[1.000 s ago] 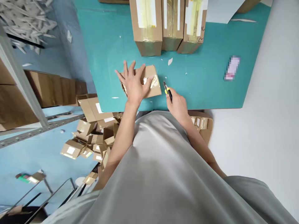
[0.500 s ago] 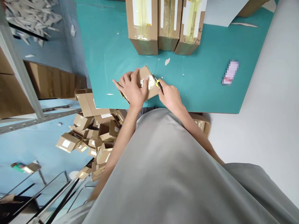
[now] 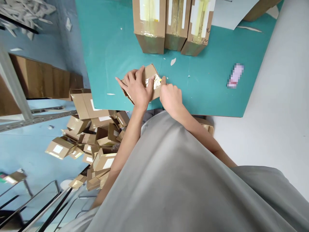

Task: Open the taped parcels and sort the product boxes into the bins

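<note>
A small cardboard box (image 3: 149, 70) with shiny clear tape across its top lies near the front edge of the green table. My left hand (image 3: 137, 87) rests spread over its left part, thumb beside the tape. At the box's right edge, my right hand (image 3: 171, 96) is closed around a utility knife (image 3: 161, 80). Only a bit of the knife's yellow part shows at the fingers; its black handle and blade are hidden.
Three taped cardboard boxes (image 3: 173, 29) stand side by side at the table's back. A blurred pinkish item (image 3: 235, 76) lies on the right of the green table (image 3: 207, 87). Many opened cartons (image 3: 106, 135) are heaped on the floor at left, near a metal rack (image 3: 18, 87).
My right hand has turned and shifted slightly left along the box edge, covering most of the knife. My left hand stays on the box. The whole view has moved a little.
</note>
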Motion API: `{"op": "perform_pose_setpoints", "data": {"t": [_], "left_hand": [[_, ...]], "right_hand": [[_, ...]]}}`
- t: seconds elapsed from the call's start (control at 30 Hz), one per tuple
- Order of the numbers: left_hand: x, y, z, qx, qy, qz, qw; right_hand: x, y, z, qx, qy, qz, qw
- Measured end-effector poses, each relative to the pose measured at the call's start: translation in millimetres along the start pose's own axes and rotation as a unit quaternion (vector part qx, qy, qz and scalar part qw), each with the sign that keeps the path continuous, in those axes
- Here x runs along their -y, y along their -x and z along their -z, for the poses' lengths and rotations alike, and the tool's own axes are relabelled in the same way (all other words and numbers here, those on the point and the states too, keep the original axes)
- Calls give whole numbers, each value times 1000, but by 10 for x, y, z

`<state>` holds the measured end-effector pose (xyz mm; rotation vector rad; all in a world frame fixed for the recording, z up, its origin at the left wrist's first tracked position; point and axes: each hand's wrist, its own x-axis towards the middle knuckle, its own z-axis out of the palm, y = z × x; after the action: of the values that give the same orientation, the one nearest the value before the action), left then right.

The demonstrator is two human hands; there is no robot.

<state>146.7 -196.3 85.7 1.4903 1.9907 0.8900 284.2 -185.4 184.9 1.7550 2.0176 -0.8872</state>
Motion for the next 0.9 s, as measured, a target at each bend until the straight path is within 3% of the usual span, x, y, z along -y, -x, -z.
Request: {"op": "perform_pose_setpoints", "data": {"t": [0.17,0.43,0.67,0.77,0.9], "left_hand": [[-23,13,7,60,6,22,998],[18,102,-19,24,12,2,1000],[-22,152,8,25,-27,-12,999],[-54,174,22,29,-49,1,998],[-88,162,151,17,-66,-7,998]], "right_hand": [[64,-55,-19,-49,-18,21,998],[-217,319,-150,-15,-24,-20,999],[-362,433,-99,-21,-60,5,998],[-573,390,-146,-66,-83,-24,994],[-1110,9,-486,-103,-97,-95,985]]}}
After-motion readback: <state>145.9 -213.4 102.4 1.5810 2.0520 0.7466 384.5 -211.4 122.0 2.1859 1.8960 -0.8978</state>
